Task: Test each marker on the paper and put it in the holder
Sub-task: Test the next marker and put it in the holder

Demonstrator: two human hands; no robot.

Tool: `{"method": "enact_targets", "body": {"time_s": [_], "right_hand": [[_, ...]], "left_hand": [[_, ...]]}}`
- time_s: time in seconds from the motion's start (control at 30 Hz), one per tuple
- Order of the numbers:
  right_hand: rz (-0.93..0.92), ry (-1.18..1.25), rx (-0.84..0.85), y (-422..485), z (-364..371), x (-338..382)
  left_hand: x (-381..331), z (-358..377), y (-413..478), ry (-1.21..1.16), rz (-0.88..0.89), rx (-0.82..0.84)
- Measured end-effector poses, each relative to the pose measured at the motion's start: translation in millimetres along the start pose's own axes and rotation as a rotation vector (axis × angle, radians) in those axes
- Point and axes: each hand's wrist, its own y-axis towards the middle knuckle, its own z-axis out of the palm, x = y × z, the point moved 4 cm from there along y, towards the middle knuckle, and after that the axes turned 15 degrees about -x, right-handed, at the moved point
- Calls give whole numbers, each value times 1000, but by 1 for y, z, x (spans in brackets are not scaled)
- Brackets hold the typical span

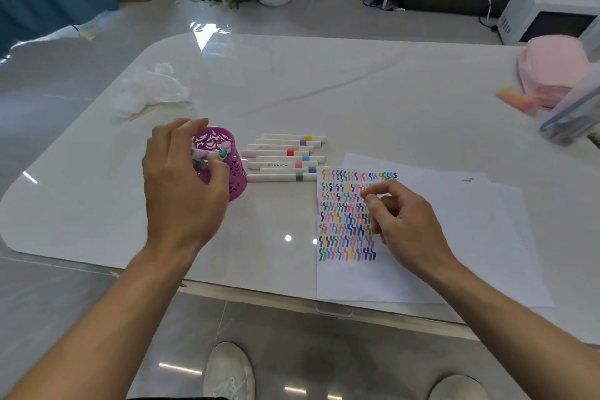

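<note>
Markers (pixel 285 156) lie in a row at frame centre, between the purple holder (pixel 236 180) and the scribbled paper (pixel 470 237). The left hand (pixel 181 191) pinches a green-capped marker (pixel 212 154) at the holder's mouth. The right hand (pixel 406 221) hovers over the paper, fingers loosely curled and empty.

A magenta cut-out lattice plastic holder (pixel 232 166), white markers with coloured bands (pixel 285 156), and white paper (pixel 422 237) rowed with multicoloured squiggles.

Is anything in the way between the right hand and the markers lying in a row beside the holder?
Nothing visible does. The right hand hovers over the paper; the row of markers lies beyond its corner, and the holder, where the left hand holds a marker, stands farther left.
</note>
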Motion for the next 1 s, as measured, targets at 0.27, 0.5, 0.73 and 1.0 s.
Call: {"method": "enact_targets", "body": {"time_s": [0.27, 0.5, 0.73, 1.0], "right_hand": [[-40, -17, 16, -4, -3, 5], [-16, -164, -8, 4, -23, -8], [-3, -298, 2, 10, -36, -21], [-5, -345, 11, 15, -39, -31]], "left_hand": [[-44, 13, -23, -73, 375, 24], [-63, 52, -54, -84, 362, 357], [-53, 89, -67, 148, 324, 487], [-52, 106, -65, 195, 312, 422]]}}
